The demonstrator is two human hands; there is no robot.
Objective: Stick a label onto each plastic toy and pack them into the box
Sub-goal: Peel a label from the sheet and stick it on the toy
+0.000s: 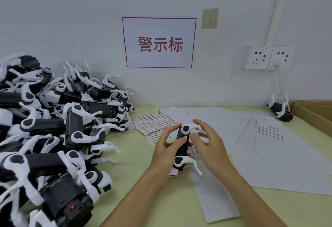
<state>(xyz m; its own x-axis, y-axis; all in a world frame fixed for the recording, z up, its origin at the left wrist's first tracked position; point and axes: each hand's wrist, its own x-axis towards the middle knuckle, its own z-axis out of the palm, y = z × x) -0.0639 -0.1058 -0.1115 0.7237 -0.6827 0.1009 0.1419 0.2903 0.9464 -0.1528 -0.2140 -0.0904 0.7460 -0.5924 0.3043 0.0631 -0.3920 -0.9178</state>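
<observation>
My left hand (pixel 165 147) grips a black and white plastic toy (pixel 182 147) over the middle of the table, its white legs pointing right. A small white label (pixel 184 137) sits on the toy's black body. My right hand (pixel 206 140) is beside the toy with fingers spread and relaxed, its thumb close to the label. Label sheets (pixel 154 121) lie just behind my hands. A brown cardboard box (pixel 312 113) shows at the right edge.
A big pile of black and white toys (pixel 53 127) fills the left side of the table. One more toy (pixel 280 109) lies beside the box. White backing sheets (pixel 269 145) cover the right half. The wall holds sockets (pixel 267 57) and a sign.
</observation>
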